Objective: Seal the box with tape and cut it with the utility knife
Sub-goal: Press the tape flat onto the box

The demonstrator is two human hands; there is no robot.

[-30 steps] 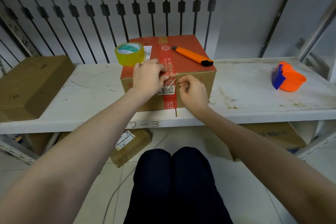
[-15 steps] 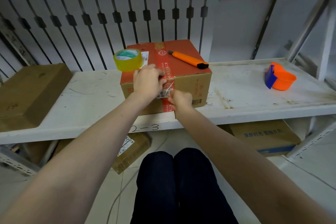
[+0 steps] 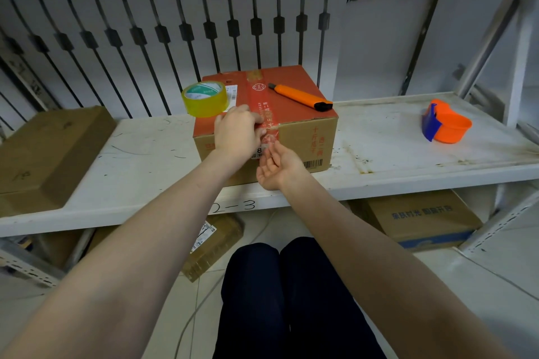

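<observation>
Head view: the box (image 3: pixel 265 125) sat on the white shelf (image 3: pixel 379 151), red tape strip (image 3: pixel 264 108) running front to back over its lid and down the near face. Left hand (image 3: pixel 237 132) pressed flat on the box's front edge, grasping nothing. Right hand (image 3: pixel 277 166) was released, palm up, fingertips touching the strip's lower end. The utility knife (image 3: pixel 300 96) lay diagonally on the box's right side, nearer the right hand, nothing blocking it. Tape roll (image 3: pixel 205 98) stood on the box's left corner; an orange dispenser (image 3: pixel 444 122) sat well right of the box.
</observation>
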